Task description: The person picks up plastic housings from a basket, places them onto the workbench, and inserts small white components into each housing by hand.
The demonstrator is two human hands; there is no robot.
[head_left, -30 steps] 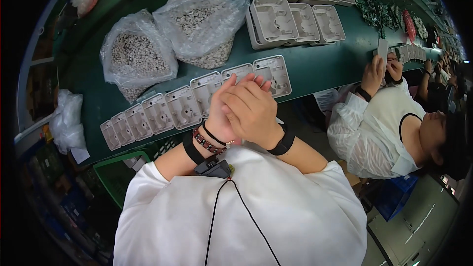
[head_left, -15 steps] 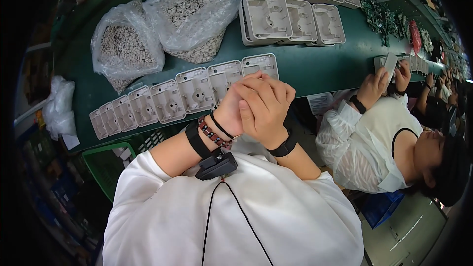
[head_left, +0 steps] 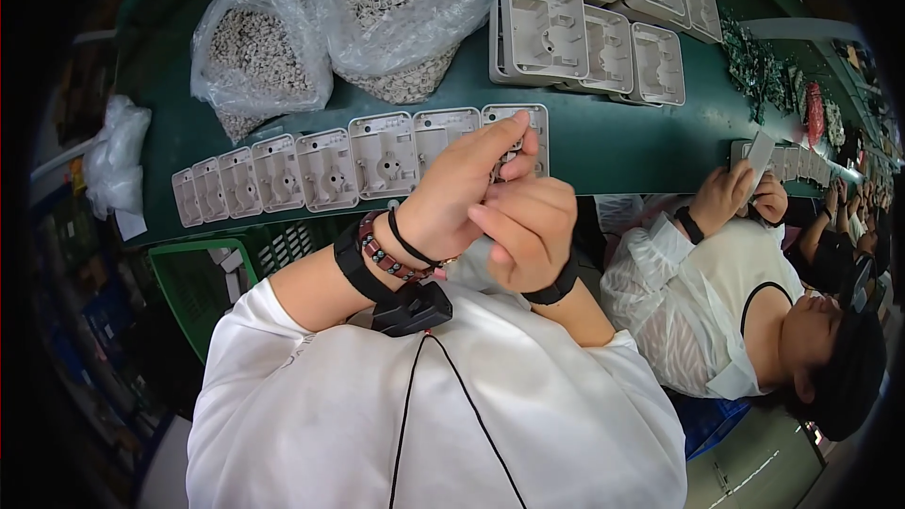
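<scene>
My left hand (head_left: 464, 172) is raised over the near edge of the bench, its fingers curled inward. Small greyish bits show in the gap by its fingers, too unclear to name. Close against it, my right hand (head_left: 531, 231) is closed with bent fingers, and what it holds, if anything, is hidden. Behind the hands runs a row of open light-grey plastic housings (head_left: 383, 158) with moulded posts inside. The housing at the row's right end (head_left: 530, 115) is partly covered by my left fingers.
Two clear plastic bags (head_left: 262, 57) (head_left: 401, 24) of small light-grey parts lie on the green bench (head_left: 622, 146). Stacked housings (head_left: 544, 33) stand at the back. A green crate (head_left: 203, 297) sits below the bench. At right, a co-worker (head_left: 721, 273) holds a light-grey flat piece (head_left: 757, 162).
My clasped hands have come apart a little; the right has slid down below the left, whose fingers now reach upward. The view has shifted slightly.
</scene>
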